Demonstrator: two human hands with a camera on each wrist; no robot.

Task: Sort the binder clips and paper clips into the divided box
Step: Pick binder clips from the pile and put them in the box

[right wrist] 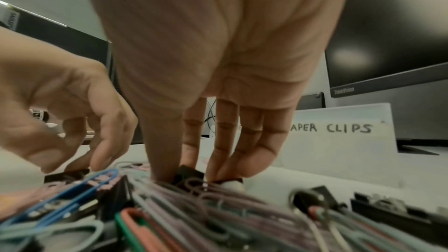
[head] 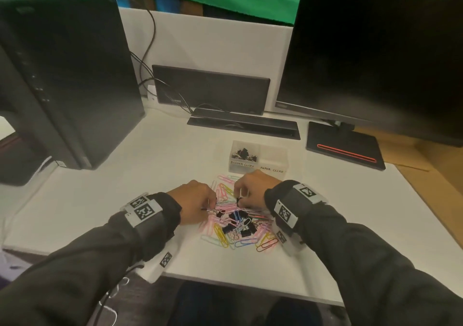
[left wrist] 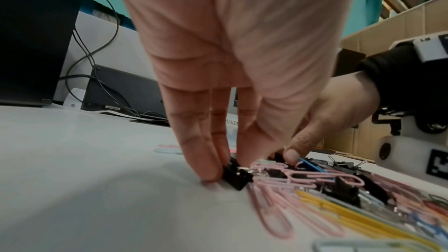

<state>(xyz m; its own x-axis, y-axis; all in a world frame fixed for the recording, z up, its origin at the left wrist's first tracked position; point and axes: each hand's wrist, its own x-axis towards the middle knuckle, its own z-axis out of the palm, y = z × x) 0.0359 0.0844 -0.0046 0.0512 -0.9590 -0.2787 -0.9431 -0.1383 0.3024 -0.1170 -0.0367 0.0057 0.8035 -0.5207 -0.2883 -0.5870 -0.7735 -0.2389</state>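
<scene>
White matte desk (head: 100, 200), dark monitors behind. Mixed pile (head: 238, 223) at lower centre: thin coloured wire paper clips, boxy black binder clips. Left hand (head: 194, 204) pinches a black binder clip (left wrist: 236, 176) at the pile's left edge, seen only by left wrist. Right hand (head: 253, 188) pinches another binder clip (right wrist: 188, 176), right wrist only. Clear divided box (head: 259, 159) above the pile, labelled; binder clips in its left cell.

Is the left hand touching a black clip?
Touching. In the left wrist view, the fingers and thumb of the left hand pinch a black binder clip at the edge of the pile, with no gap between them.
</scene>
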